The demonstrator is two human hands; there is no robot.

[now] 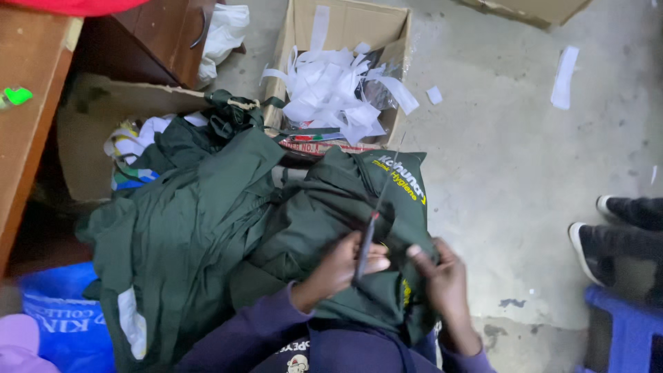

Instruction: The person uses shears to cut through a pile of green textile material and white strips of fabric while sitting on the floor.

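Low in the middle of the frame, the left hand [342, 266] has its fingers curled around a slim dark tool with a red band [366, 242], which stands nearly upright and runs up and slightly right across the cloth; what kind of tool it is cannot be told. Just to its right, the right hand [442, 276] pinches a fold of the dark green garment [331, 200], thumb on top and fingers tucked under the cloth. The garment lies bunched over the person's lap, yellow lettering showing on its upper right part.

To the left, more dark green cloth [173, 235] spreads in a heap over the concrete floor [525, 152]. Above the hands, at upper centre, an open cardboard box [345, 27] holds white paper strips [331, 90], and loose strips lie on the floor to its right. A brown wooden desk [27, 103] edges the upper left. A blue bag [62, 311] sits at lower left, and another person's dark shoes [608, 235] stand at the right edge above a blue stool [625, 324].
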